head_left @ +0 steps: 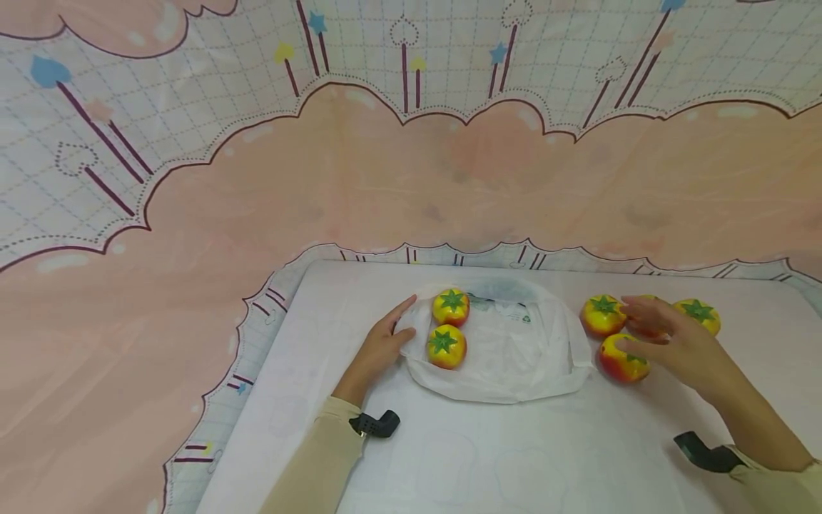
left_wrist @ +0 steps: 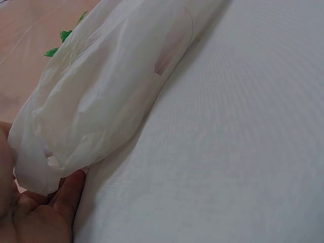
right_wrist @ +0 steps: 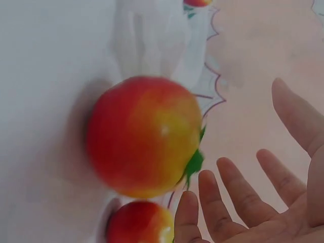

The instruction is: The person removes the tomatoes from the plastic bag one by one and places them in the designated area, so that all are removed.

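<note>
A white plastic bag (head_left: 501,378) lies spread on the table, its mouth facing up. Two red-and-yellow toy tomatoes (head_left: 447,346) with green star-shaped tops sit at its left side. My left hand (head_left: 379,350) holds the bag's left edge, the plastic (left_wrist: 96,101) lying between thumb and fingers in the left wrist view. Right of the bag, several more toy tomatoes (head_left: 604,316) stand close together. Over them hovers my right hand (head_left: 681,346), fingers spread and partly hiding the group. In the right wrist view, the near tomato (right_wrist: 144,136) appears apart from the fingers.
The white table (head_left: 501,457) reaches toward me in front of the bag. Behind it hangs a pink-and-white patterned cloth (head_left: 449,185), which also runs along the left side. Each wrist wears a black device (head_left: 375,424).
</note>
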A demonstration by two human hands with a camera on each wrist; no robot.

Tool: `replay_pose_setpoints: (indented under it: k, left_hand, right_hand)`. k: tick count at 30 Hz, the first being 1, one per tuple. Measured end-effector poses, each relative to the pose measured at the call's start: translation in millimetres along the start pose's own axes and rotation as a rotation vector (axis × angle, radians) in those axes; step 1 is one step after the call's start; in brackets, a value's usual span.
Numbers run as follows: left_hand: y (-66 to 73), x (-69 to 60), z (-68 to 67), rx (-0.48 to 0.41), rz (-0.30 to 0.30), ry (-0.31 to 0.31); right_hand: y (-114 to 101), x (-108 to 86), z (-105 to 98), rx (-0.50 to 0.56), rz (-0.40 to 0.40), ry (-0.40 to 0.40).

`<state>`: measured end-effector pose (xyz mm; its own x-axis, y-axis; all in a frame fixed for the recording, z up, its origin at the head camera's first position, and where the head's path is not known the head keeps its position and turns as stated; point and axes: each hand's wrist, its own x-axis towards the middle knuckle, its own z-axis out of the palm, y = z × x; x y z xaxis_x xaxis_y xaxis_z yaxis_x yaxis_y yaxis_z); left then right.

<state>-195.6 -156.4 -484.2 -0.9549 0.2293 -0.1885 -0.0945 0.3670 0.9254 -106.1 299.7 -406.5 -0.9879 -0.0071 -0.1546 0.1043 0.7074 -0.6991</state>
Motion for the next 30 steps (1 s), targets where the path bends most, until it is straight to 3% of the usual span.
replay_pose_setpoints:
  k: [12, 21, 30]
  left_hand:
    - [-3.3, 0.8, 0.8, -0.006, 0.016, 0.005]
    - [-2.1, -0.4, 0.1, -0.007, 0.019, 0.002]
    - [-4.5, 0.8, -1.0, -0.021, 0.027, -0.009]
  right_hand:
    - [-30.0, 11.8, 14.6, -0.012, -0.092, 0.05]
    - [-51.6, 19.0, 29.3, 0.091, -0.156, -0.005]
    - [-64.4, 25.5, 50.5, 0.101, -0.159, -0.036]
